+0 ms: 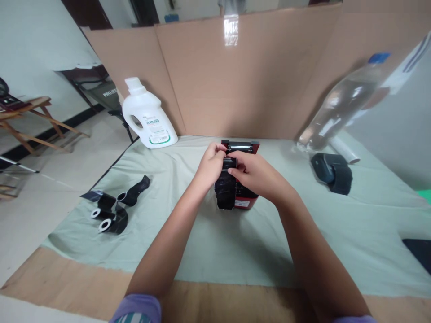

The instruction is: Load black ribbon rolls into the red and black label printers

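Observation:
A roll of black, shiny paper-like strip point(229, 164) is held between the fingertips of both hands. Its loose end hangs down toward me, over the front of a small red-and-black box-shaped device point(247, 203). Behind the fingers, the raised back part of this device shows a metal rod. My left hand point(211, 163) pinches the roll at its left end. From the other side, my right hand point(254, 174) grips it with thumb and bent fingers. The hands hide the device's middle, so whether the roll touches its inside cannot be seen.
Several black rolls with white cores point(107, 224) lie at the left. A white detergent bottle point(151, 117) stands back left. At the right are a clear bottle with a blue cap point(340, 105), a dark strapped object point(332, 172) and a tube point(345, 150). Cardboard point(252, 80) walls the back.

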Demonstrator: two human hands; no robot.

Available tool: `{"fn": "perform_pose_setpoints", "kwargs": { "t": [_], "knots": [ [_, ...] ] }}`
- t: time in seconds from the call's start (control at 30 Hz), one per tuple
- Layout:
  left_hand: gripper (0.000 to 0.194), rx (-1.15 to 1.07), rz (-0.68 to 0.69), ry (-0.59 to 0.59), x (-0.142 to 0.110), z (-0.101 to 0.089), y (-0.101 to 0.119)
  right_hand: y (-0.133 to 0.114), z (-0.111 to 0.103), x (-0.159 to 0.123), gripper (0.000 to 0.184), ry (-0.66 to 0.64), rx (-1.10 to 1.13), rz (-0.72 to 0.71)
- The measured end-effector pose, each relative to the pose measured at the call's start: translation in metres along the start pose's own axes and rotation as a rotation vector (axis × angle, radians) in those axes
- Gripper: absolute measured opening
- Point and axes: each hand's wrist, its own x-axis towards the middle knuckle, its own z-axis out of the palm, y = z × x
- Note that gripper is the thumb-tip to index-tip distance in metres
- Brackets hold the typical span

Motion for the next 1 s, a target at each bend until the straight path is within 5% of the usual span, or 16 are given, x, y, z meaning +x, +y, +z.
{"fn": "perform_pose_setpoints", "kwargs": {
  "t": [0.4, 0.53, 0.77, 1.0],
  "knots": [
    [0.011, 0.126, -0.068, -0.079, -0.002, 0.0, 0.0, 0.011, 0.002, 0.007, 0.02, 0.022, -0.1, 0.033],
    [0.028, 0.32, -0.131, -0.219, -0.003, -0.017, 0.007, 0.02, 0.0, 0.008, 0.02, -0.07, -0.163, 0.157],
    [0.036, 0.633, 0.033, -0.484, -0.012, -0.046, 0.021, 0.035, 0.015, 0.018, 0.025, -0.119, -0.391, 0.329],
    [0.06, 0.843, 0.12, -0.814, -0.026, -0.042, 0.024, 0.044, 0.025, 0.027, 0.03, -0.166, -0.508, 0.331]
  ]
}}
